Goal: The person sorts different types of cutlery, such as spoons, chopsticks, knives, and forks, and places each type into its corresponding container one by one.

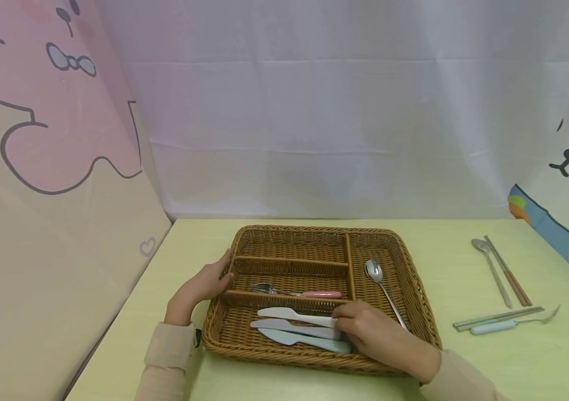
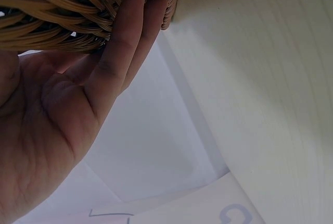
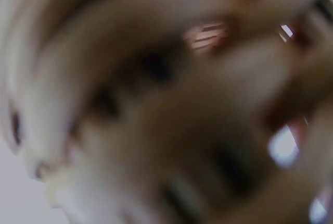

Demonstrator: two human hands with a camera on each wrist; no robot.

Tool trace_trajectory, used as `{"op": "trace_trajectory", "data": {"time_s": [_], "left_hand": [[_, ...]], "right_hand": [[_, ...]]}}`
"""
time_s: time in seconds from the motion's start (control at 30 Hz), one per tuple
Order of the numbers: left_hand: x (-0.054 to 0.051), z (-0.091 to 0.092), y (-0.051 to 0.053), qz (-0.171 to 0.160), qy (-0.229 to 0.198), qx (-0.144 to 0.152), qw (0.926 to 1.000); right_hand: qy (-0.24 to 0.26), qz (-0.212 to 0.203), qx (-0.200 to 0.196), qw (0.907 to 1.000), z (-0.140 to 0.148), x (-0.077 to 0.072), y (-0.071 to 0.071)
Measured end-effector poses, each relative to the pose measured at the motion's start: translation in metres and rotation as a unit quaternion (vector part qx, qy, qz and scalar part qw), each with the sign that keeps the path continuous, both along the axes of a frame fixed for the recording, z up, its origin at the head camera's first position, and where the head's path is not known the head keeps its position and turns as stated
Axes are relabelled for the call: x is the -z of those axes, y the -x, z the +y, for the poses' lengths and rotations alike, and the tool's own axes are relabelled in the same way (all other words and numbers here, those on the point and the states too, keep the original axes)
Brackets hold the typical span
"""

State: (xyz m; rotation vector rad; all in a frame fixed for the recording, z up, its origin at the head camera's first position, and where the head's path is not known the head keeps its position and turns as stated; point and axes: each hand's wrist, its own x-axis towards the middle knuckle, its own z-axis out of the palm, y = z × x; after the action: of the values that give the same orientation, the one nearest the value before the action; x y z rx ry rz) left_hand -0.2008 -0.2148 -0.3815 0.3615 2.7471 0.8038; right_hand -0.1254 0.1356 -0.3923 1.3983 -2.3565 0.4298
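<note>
Three smooth, round-bladed knives lie just left of the right hand, the nearer one, long axes roughly left-to-right, at lower centre in a woven brown basket. Its fingers bend over the handles; whether they pinch cannot be told. The left hand grips the basket's left rim.

The left hand's fingers rest against a brown woven basket.

This is a cloth-walled booth — cartoon-printed sides, plain backdrop, yellowish table.
</note>
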Motion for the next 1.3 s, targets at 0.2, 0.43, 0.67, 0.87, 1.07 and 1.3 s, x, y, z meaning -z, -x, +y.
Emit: {"op": "trace_trajectory", "data": {"time_s": [0.2,0.43,0.67,0.87,1.07,1.3], "left_hand": [[0.001,-0.001,0.000,-0.002,0.004,-0.004,1.0000],[0.002,-0.001,0.001,-0.005,0.004,-0.006,1.0000],[0.002,-0.001,0.002,-0.002,0.006,-0.002,1.0000],[0.000,-0.001,0.002,0.011,0.014,0.004,0.9998],[0.000,-0.001,0.001,0.007,0.015,0.004,0.9999],[0.001,-0.001,0.000,0.006,0.012,0.004,0.9999]], "right_hand": [[0.004,0.032,0.014,0.9994,0.004,-0.006,0.000],[-0.005,0.028,0.043,0.9986,0.011,-0.013,0.002],[0.007,0.035,0.037,0.9987,0.018,-0.014,0.002],[0.032,0.062,0.043,0.9967,0.027,-0.018,0.006],[0.057,0.104,0.063,0.9910,0.042,-0.023,0.010],[0.069,0.106,0.095,0.9874,0.068,-0.029,0.017]]}}
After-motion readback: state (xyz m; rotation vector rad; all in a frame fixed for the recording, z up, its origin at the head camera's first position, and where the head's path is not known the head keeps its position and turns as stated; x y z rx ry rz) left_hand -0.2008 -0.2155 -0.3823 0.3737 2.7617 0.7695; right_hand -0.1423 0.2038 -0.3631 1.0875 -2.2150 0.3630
